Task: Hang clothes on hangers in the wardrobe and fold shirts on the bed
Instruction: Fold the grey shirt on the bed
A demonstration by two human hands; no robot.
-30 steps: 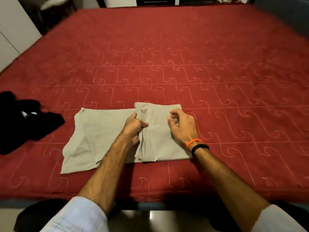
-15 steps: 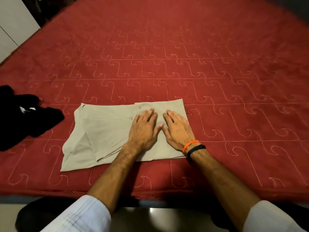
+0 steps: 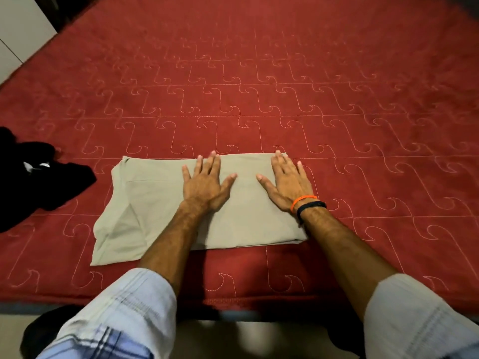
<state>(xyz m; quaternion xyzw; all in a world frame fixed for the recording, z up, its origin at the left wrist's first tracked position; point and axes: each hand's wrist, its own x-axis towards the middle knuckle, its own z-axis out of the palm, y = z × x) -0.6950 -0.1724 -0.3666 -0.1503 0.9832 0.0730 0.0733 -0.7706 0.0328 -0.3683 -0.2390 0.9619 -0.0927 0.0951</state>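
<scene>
Beige shirt (image 3: pixel 160 203), red swirl-stitched bedspread (image 3: pixel 285 73), black garment (image 3: pixel 39 182), seemingly plaid pale-blue sleeve (image 3: pixel 124 320)

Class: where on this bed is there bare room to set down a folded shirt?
Free: the red bedspread beyond the beige garment, and right of the right hand. Crowded: left edge, where black clothes lie, and under the left hand.

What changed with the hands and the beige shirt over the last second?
The left hand let go of the fold it was pinching and went flat on the beige shirt. The right hand uncurled and flattened too. Then the hands slid apart, the right one out to the shirt's right edge, smoothing the folded half. The black garment stayed at the left of the red bedspread.
</scene>
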